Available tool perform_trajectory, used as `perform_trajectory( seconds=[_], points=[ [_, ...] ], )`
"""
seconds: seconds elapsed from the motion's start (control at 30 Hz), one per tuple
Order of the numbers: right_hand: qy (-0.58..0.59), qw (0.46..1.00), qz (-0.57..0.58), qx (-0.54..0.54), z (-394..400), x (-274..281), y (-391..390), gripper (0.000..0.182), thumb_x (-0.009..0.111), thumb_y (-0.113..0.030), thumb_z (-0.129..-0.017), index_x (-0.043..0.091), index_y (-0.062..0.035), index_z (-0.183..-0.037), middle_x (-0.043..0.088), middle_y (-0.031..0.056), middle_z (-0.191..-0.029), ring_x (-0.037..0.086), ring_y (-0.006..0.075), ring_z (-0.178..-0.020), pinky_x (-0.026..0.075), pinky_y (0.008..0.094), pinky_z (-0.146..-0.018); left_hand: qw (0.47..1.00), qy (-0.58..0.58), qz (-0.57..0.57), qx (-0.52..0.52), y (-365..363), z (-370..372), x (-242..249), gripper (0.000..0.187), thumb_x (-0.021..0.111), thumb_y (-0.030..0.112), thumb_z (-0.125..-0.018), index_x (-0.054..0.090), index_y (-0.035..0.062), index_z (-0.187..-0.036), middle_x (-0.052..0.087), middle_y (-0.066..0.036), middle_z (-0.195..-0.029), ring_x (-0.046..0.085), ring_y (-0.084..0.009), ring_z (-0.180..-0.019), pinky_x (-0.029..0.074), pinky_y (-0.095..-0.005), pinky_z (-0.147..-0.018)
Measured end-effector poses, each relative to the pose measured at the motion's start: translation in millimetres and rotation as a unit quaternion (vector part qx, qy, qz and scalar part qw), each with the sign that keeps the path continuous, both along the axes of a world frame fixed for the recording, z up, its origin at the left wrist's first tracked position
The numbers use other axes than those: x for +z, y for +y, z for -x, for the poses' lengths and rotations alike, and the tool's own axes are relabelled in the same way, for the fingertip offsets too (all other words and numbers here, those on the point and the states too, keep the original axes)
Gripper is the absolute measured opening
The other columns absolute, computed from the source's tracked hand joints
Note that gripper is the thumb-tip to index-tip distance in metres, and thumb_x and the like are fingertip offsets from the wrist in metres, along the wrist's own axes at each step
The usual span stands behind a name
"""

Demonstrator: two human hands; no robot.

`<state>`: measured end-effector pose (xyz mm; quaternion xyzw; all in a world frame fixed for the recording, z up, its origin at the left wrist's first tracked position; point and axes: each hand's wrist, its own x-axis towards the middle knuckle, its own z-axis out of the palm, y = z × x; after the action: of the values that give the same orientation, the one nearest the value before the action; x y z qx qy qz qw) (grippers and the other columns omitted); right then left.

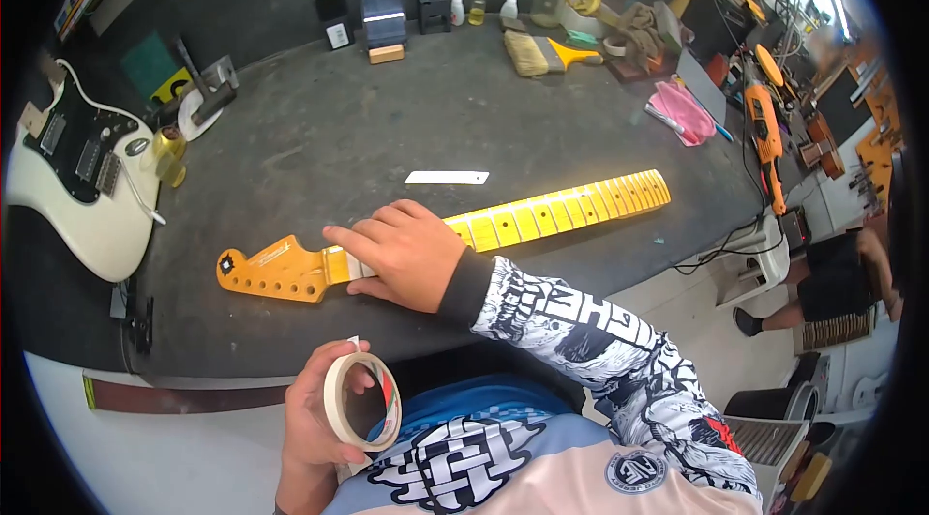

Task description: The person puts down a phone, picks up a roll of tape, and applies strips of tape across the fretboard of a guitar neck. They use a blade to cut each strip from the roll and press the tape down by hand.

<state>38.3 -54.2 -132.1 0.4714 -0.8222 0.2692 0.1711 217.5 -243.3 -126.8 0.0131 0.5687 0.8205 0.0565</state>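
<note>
Guitar neck (532,221): mid-frame on worktop (290,128). Likely stiff, fairly light, slick; best held by long edges. Right hand (411,252): laid across neck, grip uncertain. Left hand (312,408), lower left: grasping masking tape roll (335,399).

Black cuff (467,287) behind the right fingers (353,242) | right sleeve (571,321): white, black lettering, red patch (721,433) farther back | jersey (566,467): blue and pale pink, interlaced emblem (460,462), round badge (634,470)
</note>
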Motion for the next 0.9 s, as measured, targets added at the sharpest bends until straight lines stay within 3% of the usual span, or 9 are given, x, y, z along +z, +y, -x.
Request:
perform_trajectory(
  seconds=[0.23,0.37,0.47,0.5,0.6,0.67,0.73,0.77,0.9],
  points=[
    [0.033,0.999,-0.002,-0.001,-0.5,-5.4,-0.5,0.061,0.08,-0.034,-0.08,0.061,-0.0096,-0.132,0.068,0.0054,-0.106,0.064,0.0236,-0.102,0.048,0.0397,-0.094,1.0,0.023,-0.003,-0.011,1.5,3.4,-1.7,0.127,0.104,0.051,-0.04,0.051,-0.0072,-0.141,0.053,-0.017,-0.141,0.055,-0.0207,-0.122,0.042,-0.0339,-0.103],
    [0.055,0.996,0.075,0.016,-9.0,9.1,11.0,0.059,0.081,-0.035,-0.079,0.061,-0.0083,-0.129,0.067,0.0092,-0.113,0.063,0.0269,-0.105,0.048,0.041,-0.094,0.999,0.041,-0.012,0.012,10.3,4.0,4.3,0.125,0.104,0.047,-0.042,0.05,-0.008,-0.14,0.051,-0.019,-0.14,0.051,-0.0312,-0.134,0.039,-0.0408,-0.111],
    [-0.032,0.988,0.154,-0.003,-29.9,14.1,24.6,0.057,0.081,-0.035,-0.079,0.062,-0.0066,-0.126,0.065,0.0121,-0.118,0.062,0.0298,-0.108,0.049,0.0412,-0.094,0.999,0.034,-0.042,0.005,12.3,6.0,4.4,0.124,0.106,0.038,-0.04,0.047,-0.0048,-0.141,0.049,-0.016,-0.14,0.049,-0.0378,-0.138,0.046,-0.0498,-0.111],
    [-0.102,0.98,0.168,-0.005,-40.2,17.8,32.6,0.052,0.08,-0.033,-0.082,0.064,-0.0053,-0.123,0.066,0.0131,-0.117,0.062,0.0321,-0.107,0.049,0.0413,-0.094,0.999,0.04,-0.033,-0.007,13.4,7.8,4.9,0.133,0.103,0.045,-0.039,0.039,-0.0019,-0.146,0.056,-0.015,-0.141,0.054,-0.0385,-0.132,0.054,-0.0555,-0.103],
    [-0.343,0.906,0.241,0.064,-65.9,18.4,48.3,0.041,0.073,-0.031,-0.094,0.066,0.0003,-0.12,0.07,0.0175,-0.111,0.067,0.0346,-0.105,0.052,0.0419,-0.093,0.998,0.043,-0.006,-0.055,15.8,14.3,2.1,0.126,0.106,0.03,-0.046,0.038,-0.0002,-0.147,0.049,-0.013,-0.146,0.052,-0.036,-0.134,0.053,-0.0533,-0.104],
    [-0.46,0.856,0.216,0.098,-77.6,30.4,59.8,0.041,0.068,-0.032,-0.098,0.067,0.0023,-0.12,0.071,0.0192,-0.111,0.069,0.0333,-0.107,0.053,0.0403,-0.094,0.989,0.091,0.091,-0.071,23.1,19.4,3.7,0.128,0.105,0.024,-0.049,0.031,0.0022,-0.151,0.042,-0.016,-0.148,0.051,-0.0334,-0.134,0.053,-0.0481,-0.103],
    [-0.498,0.835,0.219,0.084,-86.3,28.2,65.4,0.043,0.065,-0.035,-0.1,0.067,0.0024,-0.121,0.071,0.019,-0.113,0.069,0.031,-0.109,0.053,0.0389,-0.096,0.969,0.169,0.127,-0.132,34.7,22.2,17.1,0.09,0.092,0.014,-0.075,0.041,0.0032,-0.149,0.056,-0.017,-0.14,0.059,-0.0267,-0.123,0.047,-0.0384,-0.102],
    [-0.503,0.832,0.22,0.075,-88.5,27.8,69.4,0.043,0.065,-0.036,-0.1,0.067,0.0025,-0.12,0.071,0.0189,-0.113,0.069,0.0306,-0.109,0.053,0.0388,-0.096,0.953,0.143,0.181,-0.196,22.8,24.2,5.8,0.121,0.098,0.015,-0.064,0.023,0.0062,-0.159,0.04,-0.017,-0.155,0.045,-0.0308,-0.139,0.039,-0.0427,-0.113],
    [-0.55,0.795,0.248,0.064,-96.0,21.6,80.1,0.04,0.068,-0.03,-0.098,0.067,0.0041,-0.118,0.073,0.016,-0.106,0.071,0.0235,-0.101,0.055,0.0341,-0.091,0.902,0.184,0.318,-0.226,29.8,29.3,20.0,0.118,0.097,0.015,-0.065,0.024,0.005,-0.158,0.042,-0.02,-0.153,0.048,-0.0322,-0.136,0.04,-0.0439,-0.111]
  ],
)
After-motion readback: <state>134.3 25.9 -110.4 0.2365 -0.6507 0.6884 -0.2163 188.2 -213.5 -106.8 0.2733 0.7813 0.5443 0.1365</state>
